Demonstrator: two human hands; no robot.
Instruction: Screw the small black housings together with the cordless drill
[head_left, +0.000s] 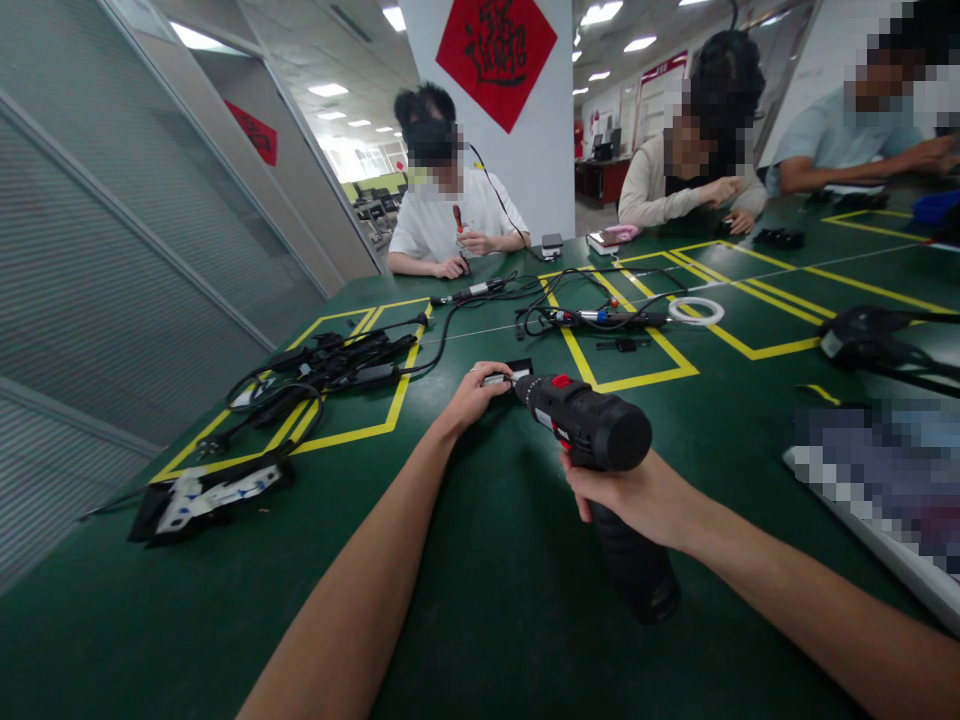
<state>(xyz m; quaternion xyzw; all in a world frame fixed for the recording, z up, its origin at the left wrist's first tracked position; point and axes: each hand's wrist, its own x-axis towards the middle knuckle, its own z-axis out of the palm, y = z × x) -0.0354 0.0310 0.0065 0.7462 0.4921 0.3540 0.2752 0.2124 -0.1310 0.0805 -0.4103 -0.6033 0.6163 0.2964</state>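
My right hand (634, 492) is wrapped round the grip of a black cordless drill (592, 420) with red details. Its chuck points away from me, to the left, and the tip meets a small black part with a pale strip (525, 368). Around the near side of that part, the fingers of my left hand (478, 392) are closed, pressing it on the green table (480, 580). The fingers and the drill's nose cover much of the part, so its exact kind cannot be made out.
Black cables and adapters (337, 360) lie at left, beside a black pouch with white strips (217, 495). Ahead are electric screwdrivers (600, 318) and a white ring (696, 311). A black device (862, 335) sits at right. Across the table, a person (457, 215) holds a red-handled screwdriver.
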